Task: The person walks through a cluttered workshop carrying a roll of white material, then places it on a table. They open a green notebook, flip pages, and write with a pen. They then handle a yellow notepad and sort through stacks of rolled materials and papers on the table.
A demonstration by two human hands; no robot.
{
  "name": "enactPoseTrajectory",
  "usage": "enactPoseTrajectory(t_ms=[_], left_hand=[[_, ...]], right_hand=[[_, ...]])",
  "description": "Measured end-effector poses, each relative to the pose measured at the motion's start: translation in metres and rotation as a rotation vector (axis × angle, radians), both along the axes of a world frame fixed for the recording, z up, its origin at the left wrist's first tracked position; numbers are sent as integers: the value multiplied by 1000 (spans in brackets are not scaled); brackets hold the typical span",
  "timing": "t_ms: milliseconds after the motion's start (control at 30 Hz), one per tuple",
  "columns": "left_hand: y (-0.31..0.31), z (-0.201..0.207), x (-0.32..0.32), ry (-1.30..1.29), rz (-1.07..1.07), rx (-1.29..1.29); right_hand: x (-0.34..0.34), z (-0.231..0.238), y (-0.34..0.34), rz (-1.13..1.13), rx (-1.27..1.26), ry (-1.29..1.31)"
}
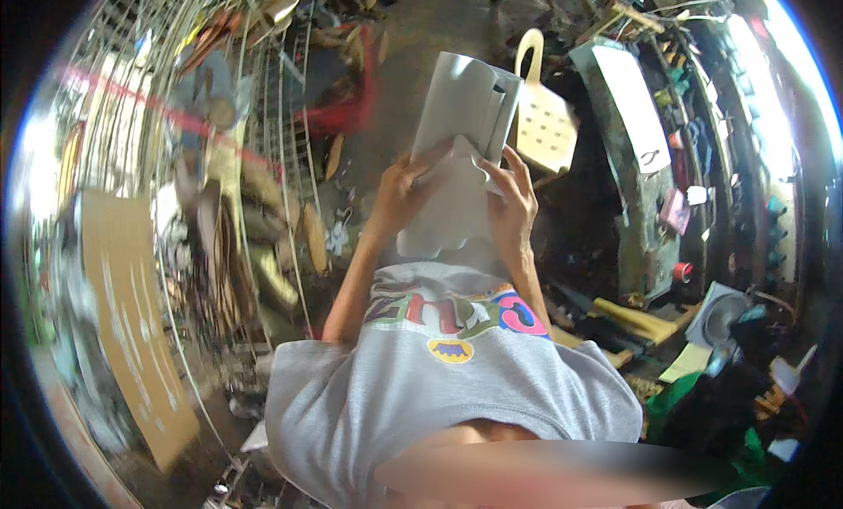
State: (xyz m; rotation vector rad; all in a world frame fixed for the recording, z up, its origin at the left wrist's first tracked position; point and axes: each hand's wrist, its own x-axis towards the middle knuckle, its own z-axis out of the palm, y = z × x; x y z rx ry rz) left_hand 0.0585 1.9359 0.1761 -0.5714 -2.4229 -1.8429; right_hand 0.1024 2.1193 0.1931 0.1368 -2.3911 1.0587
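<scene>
A grey, smooth flexible sheet (457,96) is held up in front of my body, folded or partly rolled at its top, with a slot-like dark gap near its right edge. Its lower part (443,215) hangs towards my shirt and has a wavy edge. My left hand (407,182) grips the sheet's left side, the fingers lying behind or along it. On the right side, my right hand (514,193) pinches the edge with bent fingers. Whether the sheet is plastic, leather or fabric I cannot tell.
A pale yellow plastic chair (546,131) with square holes stands just beyond my right hand. To the right runs a bench with a white sheet (634,105) and a small red container (682,272). Crowded racks line the left, with a brown board (136,316) nearer me.
</scene>
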Motion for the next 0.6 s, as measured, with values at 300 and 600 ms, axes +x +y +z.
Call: enactPoseTrajectory(t_ms=[300,600], left_hand=[[72,14,-316,-68,-242,-18],[110,22,-639,57,-216,-32]], right_hand=[[-270,16,54,-262,-62,-30],[-596,33,98,-189,-67,18]])
